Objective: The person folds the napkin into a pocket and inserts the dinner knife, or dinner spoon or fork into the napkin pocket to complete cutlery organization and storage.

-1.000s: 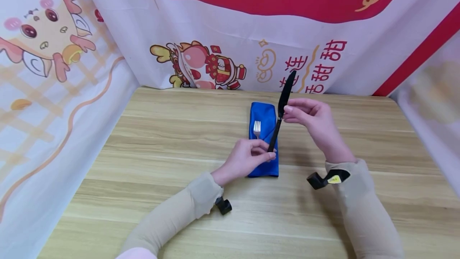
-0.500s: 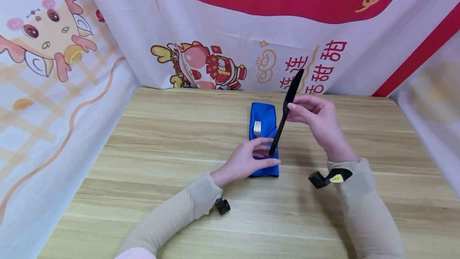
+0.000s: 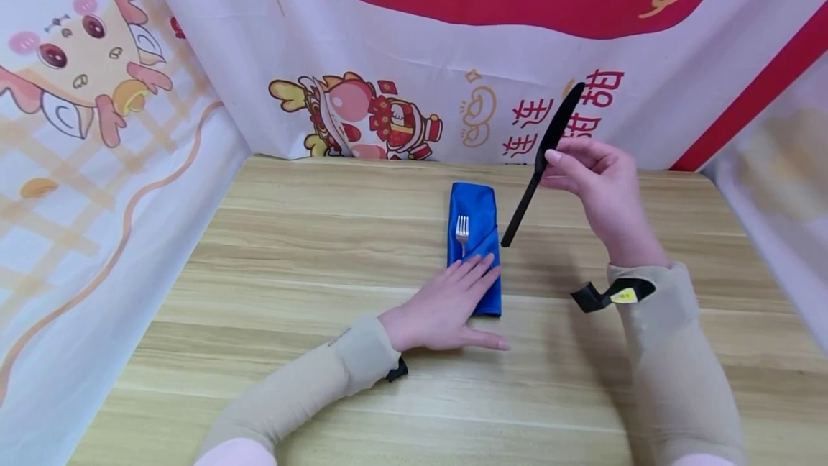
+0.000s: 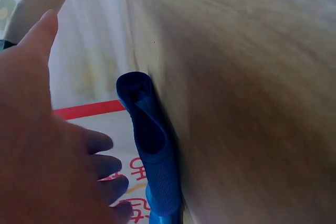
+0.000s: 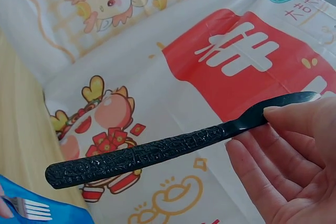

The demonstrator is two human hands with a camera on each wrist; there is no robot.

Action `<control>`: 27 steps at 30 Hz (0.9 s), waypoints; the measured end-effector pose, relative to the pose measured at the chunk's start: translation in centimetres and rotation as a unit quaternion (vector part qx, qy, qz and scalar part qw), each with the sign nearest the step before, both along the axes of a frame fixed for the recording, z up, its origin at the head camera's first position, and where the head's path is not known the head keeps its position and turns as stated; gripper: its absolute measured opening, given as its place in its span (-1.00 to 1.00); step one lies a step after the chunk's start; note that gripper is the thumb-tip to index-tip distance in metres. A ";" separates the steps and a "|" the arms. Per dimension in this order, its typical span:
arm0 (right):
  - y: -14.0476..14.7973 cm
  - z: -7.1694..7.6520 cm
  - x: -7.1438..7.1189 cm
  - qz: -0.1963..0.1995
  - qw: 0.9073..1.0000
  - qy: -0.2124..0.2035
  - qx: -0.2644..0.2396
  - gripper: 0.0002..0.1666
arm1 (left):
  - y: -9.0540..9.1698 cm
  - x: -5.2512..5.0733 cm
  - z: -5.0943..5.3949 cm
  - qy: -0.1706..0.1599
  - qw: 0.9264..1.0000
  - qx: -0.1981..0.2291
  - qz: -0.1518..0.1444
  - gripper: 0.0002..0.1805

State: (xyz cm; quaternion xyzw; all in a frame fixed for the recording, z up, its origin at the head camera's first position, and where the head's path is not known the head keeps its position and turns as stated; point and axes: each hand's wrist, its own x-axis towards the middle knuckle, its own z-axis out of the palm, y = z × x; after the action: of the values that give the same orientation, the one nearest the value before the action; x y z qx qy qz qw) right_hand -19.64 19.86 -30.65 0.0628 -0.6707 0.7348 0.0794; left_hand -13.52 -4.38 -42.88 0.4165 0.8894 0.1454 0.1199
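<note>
My right hand [image 3: 598,182] pinches a black table knife [image 3: 542,160] between thumb and fingers near the base of its blade. The blade points up and away, and the textured handle [image 5: 136,156] hangs free above the table. A folded blue napkin [image 3: 474,207] lies lengthwise on the table. On it rests a silver fork [image 3: 462,230], tines away from me, its lower part hidden. My left hand [image 3: 446,304] is spread palm down over the napkin's near half, fingers straight. In the left wrist view, the fingers appear slightly apart from the rolled end of the napkin [image 4: 163,182].
The wood-grain table [image 3: 291,250] stretches around the napkin on all sides. A printed white and red cloth [image 3: 401,34] hangs along the back edge, with more printed cloth on the left [image 3: 110,185] and right.
My left hand has let go of the knife handle, opened and come down over the napkin. My right hand has carried the knife up and to the right.
</note>
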 end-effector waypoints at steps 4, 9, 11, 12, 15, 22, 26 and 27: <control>0.1 -0.2 -0.6 -0.001 1.000 -0.017 0.005 -0.56 | 0.1 0.3 -0.2 -0.019 0.999 -0.041 -0.008 0.23; 0.0 -1.0 -1.7 0.005 1.000 -0.029 0.005 -0.54 | 0.1 0.4 -0.4 -0.043 0.997 -0.058 -0.015 0.24; 0.0 -1.5 -2.2 0.011 1.000 -0.029 0.002 -0.55 | 0.1 0.4 -0.4 -0.045 0.997 -0.061 -0.017 0.24; 0.0 -1.8 -2.5 0.014 1.000 -0.028 0.001 -0.55 | 0.1 0.4 -0.5 -0.045 0.997 -0.065 -0.018 0.24; 0.0 -2.6 -3.5 0.019 0.999 -0.029 -0.004 -0.56 | 0.2 0.3 -0.6 -0.047 0.996 -0.072 -0.023 0.25; -0.4 -4.6 -6.3 0.019 0.999 -0.047 -0.004 -0.56 | 0.3 0.2 -0.7 -0.043 0.994 -0.094 -0.028 0.29; -0.8 -5.9 -7.8 0.024 0.998 -0.055 0.000 -0.59 | 0.3 0.2 -0.7 -0.042 0.993 -0.105 -0.029 0.29; -1.0 -6.3 -8.1 0.027 0.998 -0.056 -0.004 -0.60 | 0.3 0.2 -0.7 -0.041 0.993 -0.107 -0.030 0.29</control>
State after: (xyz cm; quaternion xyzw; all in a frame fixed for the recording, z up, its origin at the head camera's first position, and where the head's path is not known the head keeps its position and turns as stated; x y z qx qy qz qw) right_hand -27.77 18.91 -36.90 0.0389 -0.6691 0.7418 0.0221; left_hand -13.32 -4.10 -43.60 0.4210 0.8815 0.0628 0.2041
